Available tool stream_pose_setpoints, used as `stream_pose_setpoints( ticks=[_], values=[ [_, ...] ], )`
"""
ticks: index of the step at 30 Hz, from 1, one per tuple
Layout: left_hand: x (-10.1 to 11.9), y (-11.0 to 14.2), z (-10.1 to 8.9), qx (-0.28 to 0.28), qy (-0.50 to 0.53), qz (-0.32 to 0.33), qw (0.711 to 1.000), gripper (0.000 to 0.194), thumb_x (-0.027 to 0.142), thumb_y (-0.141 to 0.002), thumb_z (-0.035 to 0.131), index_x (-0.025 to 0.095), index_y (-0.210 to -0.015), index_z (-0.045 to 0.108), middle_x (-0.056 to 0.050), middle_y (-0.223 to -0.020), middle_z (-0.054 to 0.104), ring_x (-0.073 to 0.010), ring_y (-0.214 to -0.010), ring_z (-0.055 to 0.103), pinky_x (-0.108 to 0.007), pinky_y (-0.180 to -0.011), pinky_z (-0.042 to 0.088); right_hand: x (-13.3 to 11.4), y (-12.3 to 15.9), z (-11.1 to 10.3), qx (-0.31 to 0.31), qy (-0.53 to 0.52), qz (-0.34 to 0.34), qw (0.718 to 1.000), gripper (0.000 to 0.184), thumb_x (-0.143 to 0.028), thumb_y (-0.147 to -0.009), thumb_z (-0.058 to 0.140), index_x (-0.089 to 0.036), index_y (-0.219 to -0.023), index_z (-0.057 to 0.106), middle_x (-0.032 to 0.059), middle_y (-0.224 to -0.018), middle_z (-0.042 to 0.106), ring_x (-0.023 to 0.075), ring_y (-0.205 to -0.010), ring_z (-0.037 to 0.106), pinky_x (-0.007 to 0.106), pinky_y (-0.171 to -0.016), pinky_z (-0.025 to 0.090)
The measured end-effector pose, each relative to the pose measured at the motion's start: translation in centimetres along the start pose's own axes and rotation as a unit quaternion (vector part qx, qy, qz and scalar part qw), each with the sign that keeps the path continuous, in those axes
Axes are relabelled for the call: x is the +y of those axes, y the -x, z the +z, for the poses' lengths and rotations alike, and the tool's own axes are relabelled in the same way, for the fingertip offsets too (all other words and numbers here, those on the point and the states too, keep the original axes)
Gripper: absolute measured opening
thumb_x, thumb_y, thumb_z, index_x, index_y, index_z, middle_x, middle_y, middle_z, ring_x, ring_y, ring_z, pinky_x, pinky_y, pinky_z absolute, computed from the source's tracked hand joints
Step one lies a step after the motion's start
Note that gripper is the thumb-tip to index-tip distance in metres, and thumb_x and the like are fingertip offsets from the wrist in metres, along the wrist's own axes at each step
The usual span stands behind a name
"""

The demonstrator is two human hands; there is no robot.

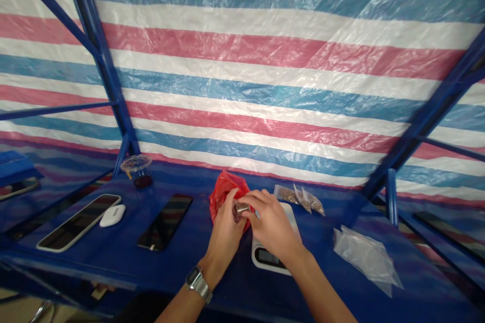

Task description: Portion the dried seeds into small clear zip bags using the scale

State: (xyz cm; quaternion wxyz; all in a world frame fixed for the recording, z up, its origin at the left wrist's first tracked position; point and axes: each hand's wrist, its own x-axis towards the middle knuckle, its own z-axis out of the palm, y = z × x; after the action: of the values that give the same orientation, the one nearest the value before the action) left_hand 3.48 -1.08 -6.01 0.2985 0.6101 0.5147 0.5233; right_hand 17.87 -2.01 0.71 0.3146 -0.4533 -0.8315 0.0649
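Observation:
My left hand (225, 227) is closed in front of a crumpled red plastic bag (228, 181). My right hand (270, 219) reaches in from the other side, its fingers curled and meeting the left. Pinched between both hands is a small shiny brownish-silver thing (241, 207), too small and covered to name. A white digital scale (267, 261) lies beneath my right hand, which hides much of its top; its dark display shows at the near edge. Just behind the scale lie several small clear bags (299, 197) with brown dried bits inside.
Flat clear plastic bags (367, 257) lie at the right on the blue tabletop (182, 282). To the left are a black phone (165, 223), a pale-cased phone (79, 223), a white earbud case (112, 215) and a clear cup (140, 171). Blue frame posts (109, 70) stand by a striped sheet.

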Motion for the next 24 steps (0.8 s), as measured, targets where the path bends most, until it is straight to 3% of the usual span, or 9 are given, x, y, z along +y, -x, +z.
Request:
stream_pose_setpoints(
  ticks=[3, 7, 13, 16, 21, 24],
  values=[
    [0.6, 0.1, -0.3, 0.016, 0.009, -0.029, 0.999, 0.061, 0.012, -0.084, 0.06, 0.023, -0.144, 0.048, -0.01, -0.121, 0.074, -0.0224, -0.104, 0.074, -0.038, -0.093, 0.055, -0.6, -0.2, 0.2, -0.01, 0.044, -0.039, 0.998, 0.034, -0.006, -0.096, 0.055, -0.027, -0.117, 0.072, 0.0043, -0.121, 0.073, 0.0255, -0.107, 0.059, 0.04, -0.092, 0.041],
    [1.7, 0.0, -0.9, 0.037, 0.027, -0.048, 0.998, 0.06, 0.013, -0.084, 0.061, 0.023, -0.142, 0.048, -0.007, -0.111, 0.076, -0.0212, -0.093, 0.075, -0.035, -0.086, 0.057, -1.0, -0.9, 0.5, 0.012, 0.024, -0.053, 0.998, 0.037, -0.006, -0.096, 0.055, -0.029, -0.118, 0.073, 0.0024, -0.121, 0.073, 0.0243, -0.106, 0.06, 0.039, -0.09, 0.041],
    [1.9, -0.2, -1.6, 0.077, 0.024, -0.034, 0.996, 0.05, 0.025, -0.087, 0.066, 0.022, -0.135, 0.052, -0.003, -0.097, 0.072, -0.0193, -0.085, 0.072, -0.032, -0.081, 0.056, -0.3, -1.9, 0.3, 0.079, -0.044, 0.003, 0.996, 0.03, -0.013, -0.096, 0.058, -0.028, -0.115, 0.075, 0.0047, -0.12, 0.073, 0.0238, -0.106, 0.064, 0.04, -0.096, 0.046],
    [1.6, -0.3, -1.7, 0.075, 0.037, -0.032, 0.996, 0.05, 0.03, -0.088, 0.066, 0.022, -0.135, 0.051, -0.002, -0.095, 0.071, -0.0187, -0.084, 0.071, -0.031, -0.08, 0.055, 0.1, -2.3, 0.3, 0.072, -0.084, 0.01, 0.994, 0.025, -0.015, -0.092, 0.064, -0.028, -0.11, 0.076, 0.0041, -0.114, 0.075, 0.0237, -0.105, 0.065, 0.04, -0.098, 0.047],
    [1.4, -0.5, -1.4, 0.063, 0.067, -0.04, 0.995, 0.05, 0.022, -0.087, 0.064, 0.021, -0.135, 0.052, -0.006, -0.107, 0.073, -0.0192, -0.094, 0.072, -0.032, -0.087, 0.054, 0.3, -2.7, 1.1, 0.051, -0.138, 0.014, 0.989, 0.021, -0.015, -0.09, 0.066, -0.027, -0.105, 0.076, 0.0034, -0.11, 0.076, 0.023, -0.104, 0.066, 0.039, -0.098, 0.046],
    [1.4, -0.8, -1.3, 0.07, 0.07, -0.038, 0.994, 0.048, 0.029, -0.089, 0.065, 0.02, -0.134, 0.051, -0.004, -0.097, 0.072, -0.0184, -0.087, 0.071, -0.03, -0.081, 0.054, 0.9, -2.8, 1.4, 0.066, -0.158, 0.043, 0.984, 0.023, -0.014, -0.089, 0.065, -0.025, -0.106, 0.075, 0.0036, -0.111, 0.076, 0.0224, -0.103, 0.066, 0.037, -0.097, 0.047]
  ],
)
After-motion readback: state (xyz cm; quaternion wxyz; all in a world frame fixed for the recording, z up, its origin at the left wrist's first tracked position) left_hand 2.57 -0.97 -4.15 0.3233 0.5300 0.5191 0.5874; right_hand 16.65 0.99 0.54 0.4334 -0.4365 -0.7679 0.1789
